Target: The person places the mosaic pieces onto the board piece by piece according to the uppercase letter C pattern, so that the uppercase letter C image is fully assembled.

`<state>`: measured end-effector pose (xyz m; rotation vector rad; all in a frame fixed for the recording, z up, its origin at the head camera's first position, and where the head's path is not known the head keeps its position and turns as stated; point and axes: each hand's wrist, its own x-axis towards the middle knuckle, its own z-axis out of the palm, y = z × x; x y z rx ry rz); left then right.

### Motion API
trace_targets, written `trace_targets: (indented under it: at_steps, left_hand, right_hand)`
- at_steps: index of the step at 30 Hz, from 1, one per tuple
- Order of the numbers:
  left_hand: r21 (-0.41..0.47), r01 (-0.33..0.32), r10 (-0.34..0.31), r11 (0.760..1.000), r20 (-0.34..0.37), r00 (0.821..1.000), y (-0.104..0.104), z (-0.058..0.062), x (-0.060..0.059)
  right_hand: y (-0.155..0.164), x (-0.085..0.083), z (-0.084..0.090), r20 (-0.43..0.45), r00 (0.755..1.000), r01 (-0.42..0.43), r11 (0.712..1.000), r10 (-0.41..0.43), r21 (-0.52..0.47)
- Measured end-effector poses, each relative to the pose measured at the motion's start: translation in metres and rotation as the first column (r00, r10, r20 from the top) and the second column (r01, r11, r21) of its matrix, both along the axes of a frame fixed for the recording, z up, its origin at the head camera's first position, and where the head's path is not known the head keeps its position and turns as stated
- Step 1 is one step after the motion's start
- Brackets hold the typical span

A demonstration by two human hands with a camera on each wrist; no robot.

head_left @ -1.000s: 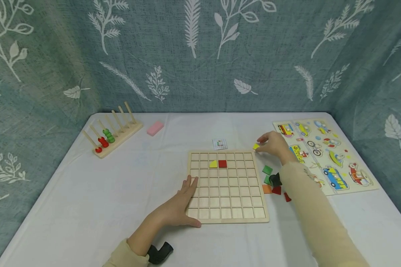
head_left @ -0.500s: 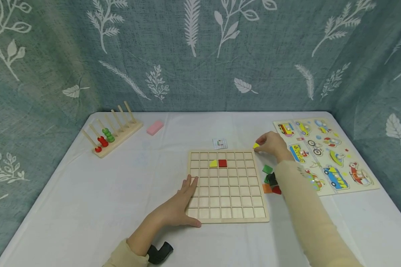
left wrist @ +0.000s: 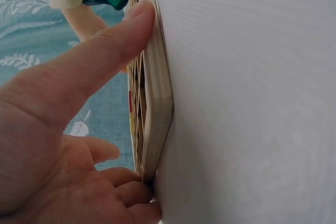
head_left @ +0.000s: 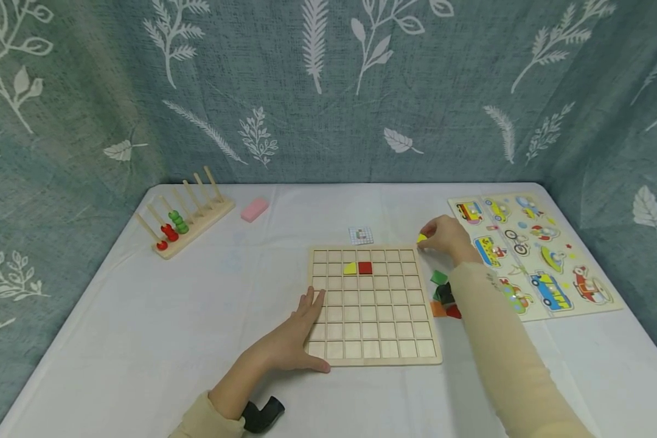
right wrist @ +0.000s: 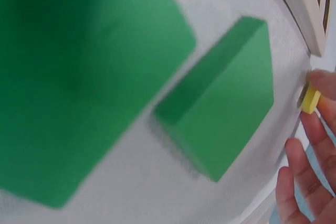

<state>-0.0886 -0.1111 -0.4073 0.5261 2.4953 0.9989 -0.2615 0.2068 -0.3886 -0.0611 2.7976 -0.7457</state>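
Observation:
In the head view a wooden grid board (head_left: 385,313) lies mid-table, with a yellow tile (head_left: 350,268) and a red square tile (head_left: 365,267) side by side in its upper rows. My left hand (head_left: 290,342) rests at the board's lower left corner, fingers spread along the left side. Its thumb (left wrist: 105,51) lies on the near edge in the left wrist view. Just beyond the upper right corner, my right hand (head_left: 448,237) pinches a small yellow piece (right wrist: 310,100) between thumb and fingers. Part of that piece is hidden by the fingers.
Green tiles (head_left: 439,277), an orange tile (head_left: 438,309) and a red tile (head_left: 453,312) lie right of the board, partly under my forearm. A gridded card (head_left: 360,235) is behind it. Farther off are a peg stand (head_left: 197,228), pink block (head_left: 254,210) and vehicle puzzle (head_left: 550,261).
The yellow piece turns slightly in my right fingers and shows a different outline. My right forearm shifts a little left over the loose tiles. The left hand stays put.

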Motion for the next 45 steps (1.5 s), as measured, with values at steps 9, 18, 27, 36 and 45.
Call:
trace_targets:
  at_steps: [9, 18, 27, 36, 45]
  left_hand:
    - [-0.001, -0.005, 0.005, 1.000, 0.008, 1.000, 0.000, 0.001, 0.000]
    - [0.000, -0.011, 0.011, 1.000, 0.018, 1.000, 0.000, 0.000, 0.000]
    - [0.005, -0.009, 0.009, 1.000, 0.012, 1.000, -0.001, -0.001, 0.000]
    - [0.010, 0.000, 0.000, 1.000, 0.010, 1.000, -0.001, -0.001, 0.000]
    - [0.005, -0.008, 0.008, 1.000, 0.007, 1.000, -0.001, -0.001, 0.000]
  right_hand:
    - [0.005, -0.002, 0.000, -0.022, 0.999, -0.041, 0.998, 0.041, -0.037]
    - [-0.001, -0.001, 0.004, -0.021, 0.993, -0.115, 0.991, 0.114, -0.072]
    - [-0.013, 0.003, 0.005, -0.043, 0.982, -0.186, 0.975, 0.182, -0.122]
    - [-0.028, 0.012, 0.006, -0.070, 0.970, -0.239, 0.964, 0.232, -0.116]
    - [-0.041, 0.021, 0.008, -0.097, 0.955, -0.290, 0.953, 0.281, -0.089]
